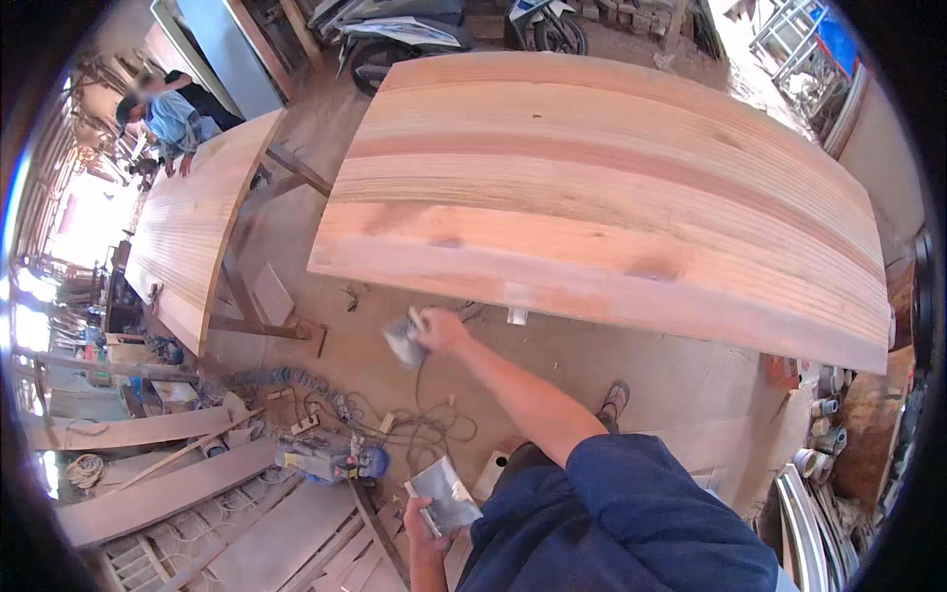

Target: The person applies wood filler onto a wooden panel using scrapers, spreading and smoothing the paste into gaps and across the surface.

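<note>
In the head view, my right hand (pixel 446 332) is closed around a wide putty knife (pixel 402 340), its blade blurred by motion. It is held in the air over the floor, apart from the near edge of a large wooden panel (pixel 592 187). My left hand (pixel 424 523), lower in the view, grips a flat, rectangular metal scraper (pixel 444 495) with some pale material on its face. A pale patch (pixel 518 294) shows on the panel's near edge, with a small light piece (pixel 517 316) just below it.
Another person (pixel 178 118) leans over a second wooden panel (pixel 182 227) at the left. A blue-and-grey air compressor (pixel 330 459) and tangled hoses (pixel 419 424) lie on the floor. Boards (pixel 168 493) are stacked at lower left. Motorbikes (pixel 404 39) stand behind, cans (pixel 829 424) at right.
</note>
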Motion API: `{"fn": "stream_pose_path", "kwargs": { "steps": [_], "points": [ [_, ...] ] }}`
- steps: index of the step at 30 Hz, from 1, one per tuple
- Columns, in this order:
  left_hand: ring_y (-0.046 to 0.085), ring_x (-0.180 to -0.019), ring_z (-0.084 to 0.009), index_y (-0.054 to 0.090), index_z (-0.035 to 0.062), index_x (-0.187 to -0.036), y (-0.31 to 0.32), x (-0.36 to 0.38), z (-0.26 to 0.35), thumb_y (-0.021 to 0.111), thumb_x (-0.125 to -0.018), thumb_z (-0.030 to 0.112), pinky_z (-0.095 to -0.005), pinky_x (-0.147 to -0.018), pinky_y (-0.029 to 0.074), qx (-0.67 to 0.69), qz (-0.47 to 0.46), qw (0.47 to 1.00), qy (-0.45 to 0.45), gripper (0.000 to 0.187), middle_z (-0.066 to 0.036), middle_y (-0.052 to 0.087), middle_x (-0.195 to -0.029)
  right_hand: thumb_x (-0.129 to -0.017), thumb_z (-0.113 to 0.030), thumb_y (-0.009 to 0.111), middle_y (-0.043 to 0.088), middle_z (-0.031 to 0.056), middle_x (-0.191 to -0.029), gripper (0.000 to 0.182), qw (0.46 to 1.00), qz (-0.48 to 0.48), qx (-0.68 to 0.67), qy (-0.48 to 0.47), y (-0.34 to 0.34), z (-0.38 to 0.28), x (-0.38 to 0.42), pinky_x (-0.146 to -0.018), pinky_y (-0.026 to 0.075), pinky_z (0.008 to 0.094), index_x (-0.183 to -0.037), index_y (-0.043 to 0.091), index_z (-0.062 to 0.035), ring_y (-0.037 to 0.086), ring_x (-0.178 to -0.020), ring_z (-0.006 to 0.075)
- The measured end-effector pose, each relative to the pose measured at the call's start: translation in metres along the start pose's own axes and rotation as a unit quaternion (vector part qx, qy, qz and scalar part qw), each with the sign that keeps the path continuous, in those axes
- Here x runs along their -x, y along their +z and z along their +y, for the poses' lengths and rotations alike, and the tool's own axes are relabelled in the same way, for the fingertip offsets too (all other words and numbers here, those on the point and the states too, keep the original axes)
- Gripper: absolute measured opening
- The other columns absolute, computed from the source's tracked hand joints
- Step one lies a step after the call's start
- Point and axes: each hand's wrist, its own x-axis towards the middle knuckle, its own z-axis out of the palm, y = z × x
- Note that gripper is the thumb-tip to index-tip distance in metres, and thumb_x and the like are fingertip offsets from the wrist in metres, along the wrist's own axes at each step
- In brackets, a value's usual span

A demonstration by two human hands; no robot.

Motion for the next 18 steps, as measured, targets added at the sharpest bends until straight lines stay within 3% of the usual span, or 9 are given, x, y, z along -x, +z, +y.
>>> {"fn": "stream_pose_path", "kwargs": {
  "steps": [1, 3, 5, 7, 9, 10, 11, 14, 18],
  "points": [
    [0.066, -0.087, -0.0306, 0.059, 0.0031, -0.113, -0.006, -0.005, -0.001, 0.057, -0.071, 0.022, -0.0466, -0.078, 0.056, 0.037, -0.014, 0.999, -0.006, 0.046, -0.011, 0.066, -0.098, -0.074, -0.031, 0.07, 0.066, 0.0242, -0.085, 0.037, 0.996, -0.021, 0.079, 0.032, -0.003, -0.019, 0.018, -0.079, 0.051, 0.0465, -0.099, 0.066, -0.0039, 0.067, -0.09, 0.0361],
    [0.065, -0.093, -0.0305, 0.056, 0.0031, -0.119, -0.011, -0.014, -0.005, 0.058, -0.073, 0.021, -0.0468, -0.082, 0.054, 0.05, -0.023, 0.998, 0.035, 0.049, -0.012, 0.065, -0.104, -0.075, -0.03, 0.071, 0.066, 0.0238, -0.087, 0.038, 0.997, -0.02, 0.067, 0.037, 0.002, -0.02, 0.043, -0.079, 0.052, 0.044, -0.103, 0.065, -0.0057, 0.067, -0.089, 0.0352],
    [0.062, -0.101, -0.0304, 0.054, 0.0033, -0.121, 0.0, -0.023, 0.0, 0.057, -0.077, 0.019, -0.0465, -0.088, 0.051, 0.073, -0.06, 0.994, 0.06, 0.047, -0.012, 0.063, -0.11, -0.074, -0.027, 0.073, 0.065, 0.0223, -0.095, 0.043, 0.994, 0.036, -0.103, -0.022, -0.009, -0.016, 0.082, -0.08, 0.051, 0.041, -0.108, 0.061, -0.0041, 0.066, -0.09, 0.0352],
    [0.058, -0.11, -0.0304, 0.054, 0.0037, -0.121, 0.025, -0.028, 0.011, 0.055, -0.081, 0.016, -0.0456, -0.097, 0.045, 0.101, -0.111, 0.987, 0.061, 0.042, -0.012, 0.06, -0.117, -0.077, -0.019, 0.07, 0.068, 0.0176, -0.094, 0.037, 0.976, 0.166, -0.139, -0.014, -0.047, -0.022, 0.124, -0.079, 0.052, 0.0402, -0.107, 0.06, -0.0002, 0.066, -0.09, 0.0291],
    [0.057, -0.112, -0.0293, 0.053, 0.0037, -0.123, 0.056, -0.038, 0.02, 0.056, -0.084, 0.016, -0.0446, -0.098, 0.045, 0.106, -0.152, 0.98, 0.075, 0.041, -0.011, 0.06, -0.119, -0.079, -0.01, 0.069, 0.067, 0.0123, -0.098, 0.035, 0.931, 0.206, -0.287, 0.091, -0.091, 0.0, 0.147, -0.08, 0.051, 0.0374, -0.11, 0.059, 0.0031, 0.064, -0.091, 0.0217],
    [0.056, -0.113, -0.0287, 0.053, 0.0037, -0.124, 0.072, -0.044, 0.023, 0.057, -0.085, 0.016, -0.0442, -0.098, 0.044, 0.108, -0.173, 0.975, 0.081, 0.04, -0.011, 0.059, -0.12, -0.081, -0.007, 0.068, 0.067, 0.0108, -0.098, 0.032, 0.916, 0.26, -0.297, 0.073, -0.119, -0.007, 0.16, -0.08, 0.051, 0.0354, -0.111, 0.059, 0.0029, 0.063, -0.091, 0.0195],
    [0.056, -0.114, -0.0276, 0.053, 0.004, -0.124, 0.084, -0.058, 0.025, 0.058, -0.086, 0.013, -0.0435, -0.098, 0.044, 0.096, -0.207, 0.972, 0.061, 0.04, -0.01, 0.059, -0.121, -0.084, -0.004, 0.067, 0.067, 0.0092, -0.099, 0.029, 0.897, 0.314, -0.307, 0.055, -0.147, -0.025, 0.174, -0.08, 0.051, 0.0334, -0.112, 0.059, 0.0026, 0.063, -0.091, 0.0174],
    [0.057, -0.112, -0.0233, 0.053, 0.0044, -0.122, 0.164, -0.067, 0.032, 0.059, -0.088, 0.006, -0.0411, -0.095, 0.045, 0.079, -0.278, 0.956, 0.057, 0.035, -0.008, 0.059, -0.122, -0.087, 0.0, 0.065, 0.067, 0.0058, -0.101, 0.025, 0.868, 0.296, -0.394, 0.053, -0.205, -0.069, 0.203, -0.079, 0.051, 0.0291, -0.112, 0.06, 0.0012, 0.062, -0.091, 0.0124],
    [0.059, -0.099, -0.0159, 0.059, 0.0047, -0.117, 0.246, -0.068, 0.019, 0.058, -0.092, 0.005, -0.0334, -0.087, 0.046, 0.035, -0.336, 0.932, 0.132, 0.025, -0.004, 0.063, -0.11, -0.089, -0.002, 0.064, 0.068, 0.0059, -0.101, 0.023, 0.892, 0.333, -0.303, 0.044, -0.227, -0.081, 0.207, -0.08, 0.051, 0.0268, -0.112, 0.061, 0.0011, 0.062, -0.09, 0.0104]
  ]
}}
